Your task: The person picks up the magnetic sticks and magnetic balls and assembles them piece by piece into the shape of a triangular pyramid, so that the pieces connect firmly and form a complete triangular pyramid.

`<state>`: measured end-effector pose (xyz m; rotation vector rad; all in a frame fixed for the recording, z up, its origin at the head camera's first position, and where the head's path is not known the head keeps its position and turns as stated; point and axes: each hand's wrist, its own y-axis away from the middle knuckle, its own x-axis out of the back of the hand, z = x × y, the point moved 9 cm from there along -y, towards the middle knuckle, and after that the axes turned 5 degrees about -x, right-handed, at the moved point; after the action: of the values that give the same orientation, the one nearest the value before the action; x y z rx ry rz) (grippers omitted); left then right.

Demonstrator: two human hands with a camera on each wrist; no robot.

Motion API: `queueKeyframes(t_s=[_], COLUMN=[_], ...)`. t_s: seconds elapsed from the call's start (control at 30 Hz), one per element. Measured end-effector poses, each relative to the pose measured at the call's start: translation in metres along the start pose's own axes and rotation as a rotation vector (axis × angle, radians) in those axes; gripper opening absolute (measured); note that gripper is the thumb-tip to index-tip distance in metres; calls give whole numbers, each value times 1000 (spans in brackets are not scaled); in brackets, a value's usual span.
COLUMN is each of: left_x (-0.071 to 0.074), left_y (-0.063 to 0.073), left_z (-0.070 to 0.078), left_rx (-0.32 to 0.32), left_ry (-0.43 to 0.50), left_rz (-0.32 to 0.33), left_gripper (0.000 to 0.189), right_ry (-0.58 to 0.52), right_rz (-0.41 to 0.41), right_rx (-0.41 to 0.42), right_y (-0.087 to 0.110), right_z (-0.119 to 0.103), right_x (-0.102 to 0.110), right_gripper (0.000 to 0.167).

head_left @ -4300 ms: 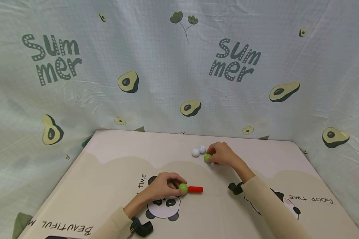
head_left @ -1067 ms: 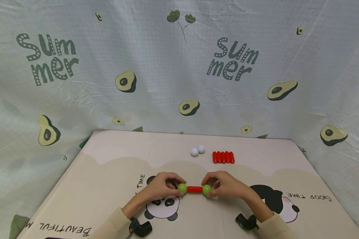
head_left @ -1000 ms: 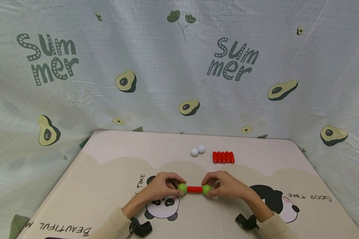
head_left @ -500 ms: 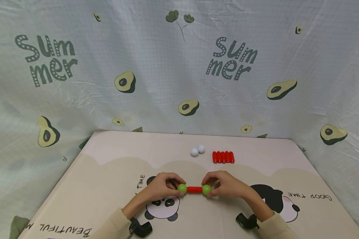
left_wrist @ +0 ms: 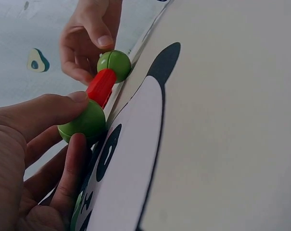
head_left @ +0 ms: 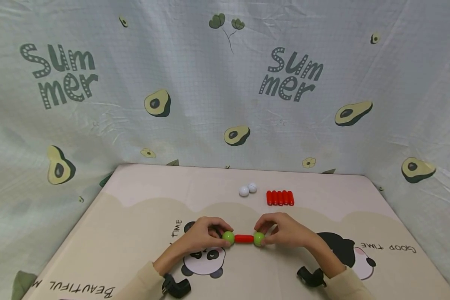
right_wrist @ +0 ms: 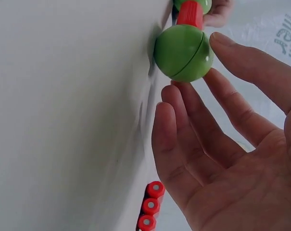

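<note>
Joined in a line at the middle of the table are a left green ball (head_left: pixel 228 238), a red magnetic rod (head_left: pixel 244 238) and a right green ball (head_left: pixel 259 238). My left hand (head_left: pixel 204 233) pinches the left ball between thumb and fingers, as the left wrist view shows with its green ball (left_wrist: pixel 85 122). At the other end, my right hand (head_left: pixel 285 230) has its fingers spread loosely around the right ball. In the right wrist view the thumb (right_wrist: pixel 224 41) stands just off that green ball (right_wrist: pixel 183 53), with the fingertips close below it.
Two white balls (head_left: pixel 244 191) lie farther back on the table (head_left: pixel 135 225). Beside them, several red rods (head_left: pixel 280 198) are lined up in a row; their ends show silver discs in the right wrist view. A printed curtain (head_left: pixel 195 62) hangs behind.
From the back of the table, the right hand has brought a green ball to the rod's right end. Just now its fingers have loosened and shifted slightly right; the left hand stays put.
</note>
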<state>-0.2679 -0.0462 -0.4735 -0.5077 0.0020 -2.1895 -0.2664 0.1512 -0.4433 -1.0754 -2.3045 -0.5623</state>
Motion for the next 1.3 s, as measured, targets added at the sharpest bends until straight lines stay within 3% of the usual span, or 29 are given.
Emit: queueKeyframes(t_s=[0.27, 0.6, 0.83, 1.0, 1.13, 1.3], left_x=[0, 0, 0, -1, 0, 0], left_y=[1, 0, 0, 0, 0, 1], left_z=[0, 1, -1, 0, 2, 1], left_rx=[12, -5, 2, -7, -18, 3], left_ry=[-17, -9, 3, 5, 14, 7], left_rz=[2, 2, 1, -2, -3, -1], left_gripper=[34, 33, 32, 32, 33, 32], right_ry=[32, 144, 197, 201, 170, 102], right_rz=[63, 194, 317, 370, 374, 306], right_rx=[-7, -49, -158, -244, -318, -410], right_y=[1, 6, 5, 2, -2, -8], right_z=[-1, 17, 39, 61, 77, 93], right_x=[18, 72, 117, 136, 142, 137], right_gripper=[25, 22, 22, 27, 30, 35])
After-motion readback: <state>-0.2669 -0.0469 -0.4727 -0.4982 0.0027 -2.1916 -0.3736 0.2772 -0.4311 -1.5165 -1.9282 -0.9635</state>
